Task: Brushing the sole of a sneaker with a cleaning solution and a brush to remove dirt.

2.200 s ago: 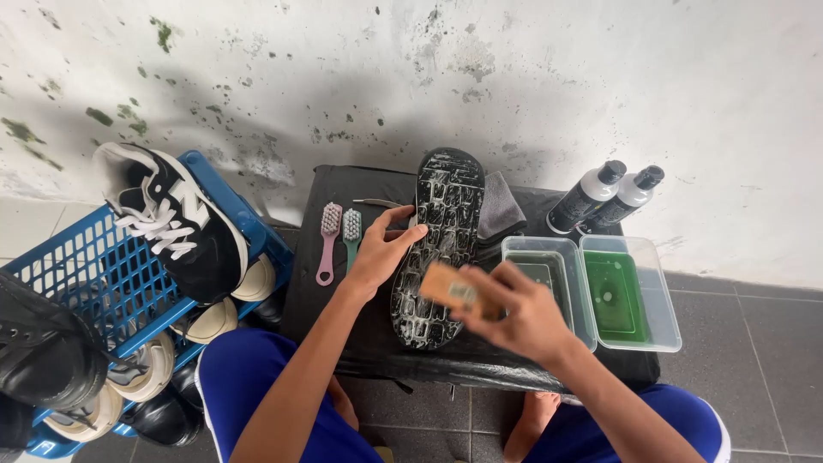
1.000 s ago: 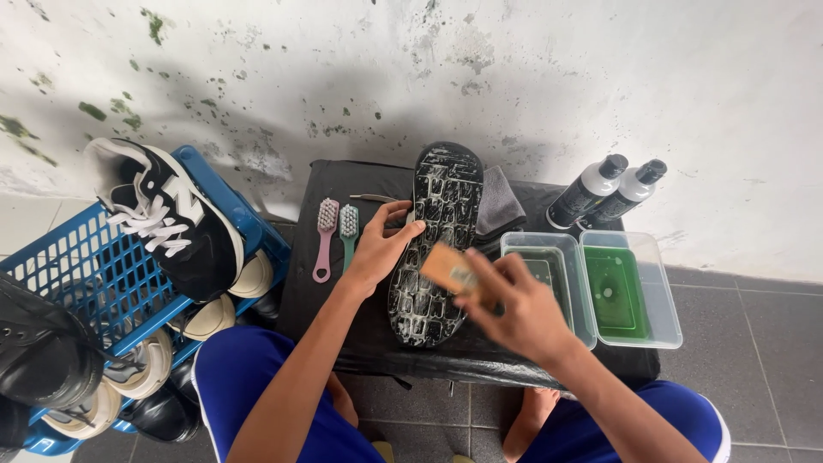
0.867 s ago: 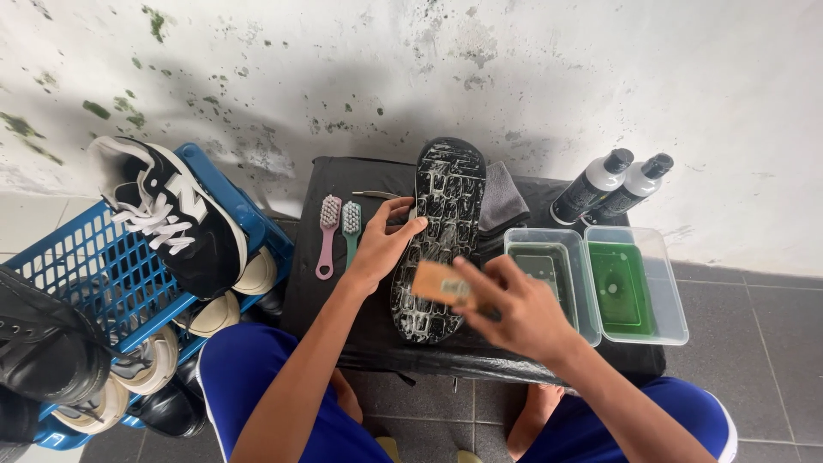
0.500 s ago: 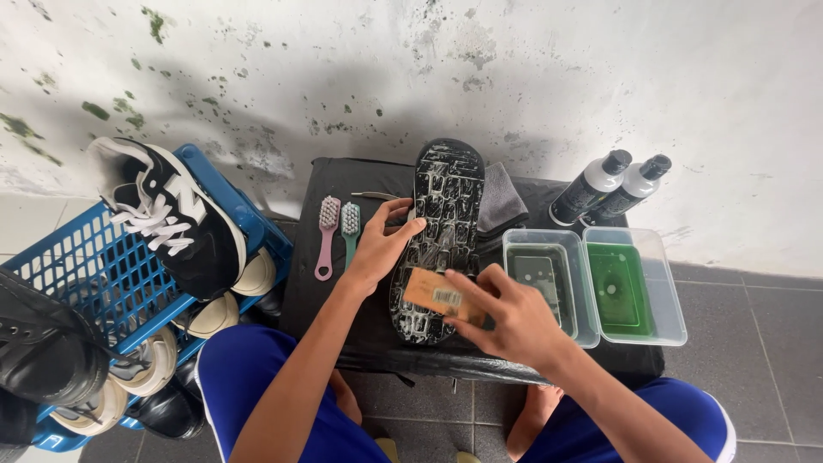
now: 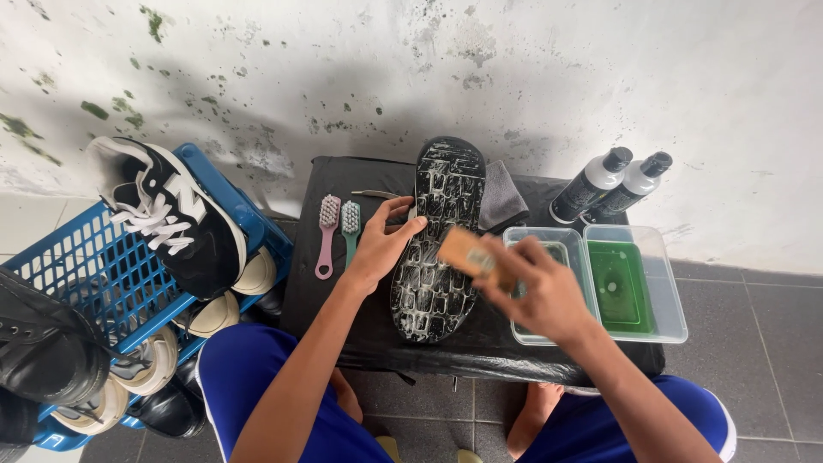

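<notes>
On the black table (image 5: 343,291), a shoe (image 5: 437,240) lies sole-up, its long axis running away from the person. Left hand (image 5: 381,244) presses its edge, fingers spread; right hand (image 5: 536,287) clasps a wooden brush (image 5: 467,253).

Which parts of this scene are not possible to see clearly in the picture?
Head view only:
- Wooden brush: blurred by motion; its bristles cannot be made out, and the right hand covers its rear end.
- Shoe: only the soapy sole shows; the upper faces down, and the left hand covers one edge.
- Blue basket: cut off by the left edge; piled shoes hide the inside.
- Two bottles: labels too small.
</notes>
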